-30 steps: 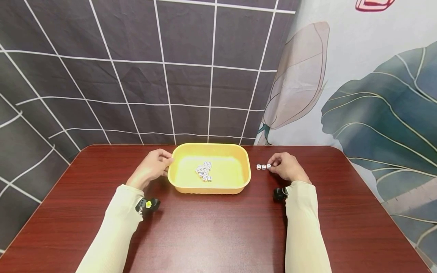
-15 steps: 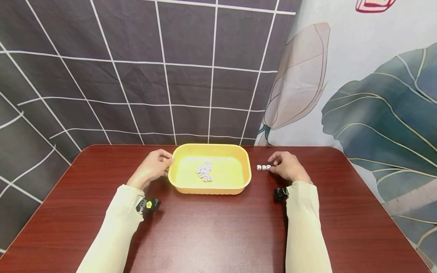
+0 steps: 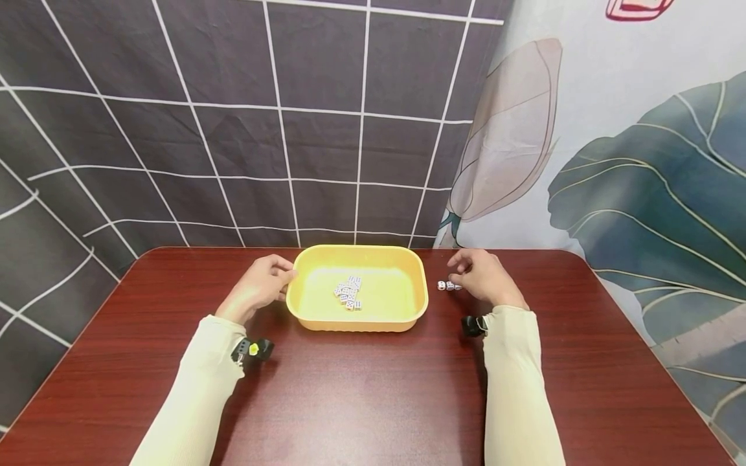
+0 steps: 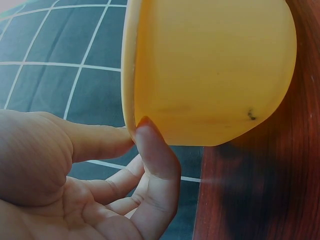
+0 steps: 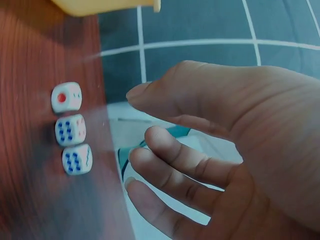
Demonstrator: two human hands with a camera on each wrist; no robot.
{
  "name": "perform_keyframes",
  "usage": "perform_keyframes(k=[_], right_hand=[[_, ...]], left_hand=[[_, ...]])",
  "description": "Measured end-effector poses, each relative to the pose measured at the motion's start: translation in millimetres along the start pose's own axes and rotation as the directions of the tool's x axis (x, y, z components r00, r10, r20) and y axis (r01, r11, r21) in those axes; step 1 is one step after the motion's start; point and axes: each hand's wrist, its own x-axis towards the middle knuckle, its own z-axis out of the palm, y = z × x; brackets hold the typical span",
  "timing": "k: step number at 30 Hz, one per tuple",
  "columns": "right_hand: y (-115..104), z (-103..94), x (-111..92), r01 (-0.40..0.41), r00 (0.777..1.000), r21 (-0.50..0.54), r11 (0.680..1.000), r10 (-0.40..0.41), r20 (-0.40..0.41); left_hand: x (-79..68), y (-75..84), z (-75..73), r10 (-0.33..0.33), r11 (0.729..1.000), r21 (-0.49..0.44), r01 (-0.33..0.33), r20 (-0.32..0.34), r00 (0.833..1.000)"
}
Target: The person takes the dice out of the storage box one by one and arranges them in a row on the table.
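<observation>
My left hand (image 3: 256, 288) pinches the left rim of a yellow plastic tub (image 3: 357, 325); in the left wrist view, thumb and a finger meet on the tub's edge. Inside the tub lies a loose cluster of several white dice (image 3: 348, 291). To its right, three white dice stand in a row on the table: one with a red pip (image 5: 66, 97), one with blue pips (image 5: 70, 130) in the middle, and another with blue pips (image 5: 77, 159). Over this row hovers my right hand (image 3: 484, 278), fingers loosely bent, apart from the dice and holding nothing.
Everything stands on a dark red wooden table (image 3: 350, 401), near its far edge. Behind hang a grey cloth with white grid lines (image 3: 320, 149) and a pale leaf-patterned curtain (image 3: 641, 162). Each wrist wears a black camera (image 3: 265, 349).
My right hand has lifted off the rightmost die of the row and shifted slightly left. The three dice stay in place. My left hand and the tub have not moved.
</observation>
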Motion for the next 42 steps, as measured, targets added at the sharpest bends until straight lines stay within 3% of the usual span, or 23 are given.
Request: perform_keyframes(k=[12,29,42], right_hand=[[-23,1.7,4,0.107,0.994,0.039,0.994,-0.107,-0.009],[-56,6.9,6,0.135,0.991,0.103,0.986,-0.136,0.0],[-75,18.7,6,0.208,0.978,0.057,0.976,-0.208,-0.006]], left_hand=[[-0.1,0.1,0.5,0.002,1.0,0.011,-0.002,-0.002,1.0],[-0.6,0.1,0.9,-0.003,1.0,0.01,0.003,-0.009,1.0],[-2.0,0.1,0.8,-0.009,1.0,0.013,0.009,-0.012,1.0]])
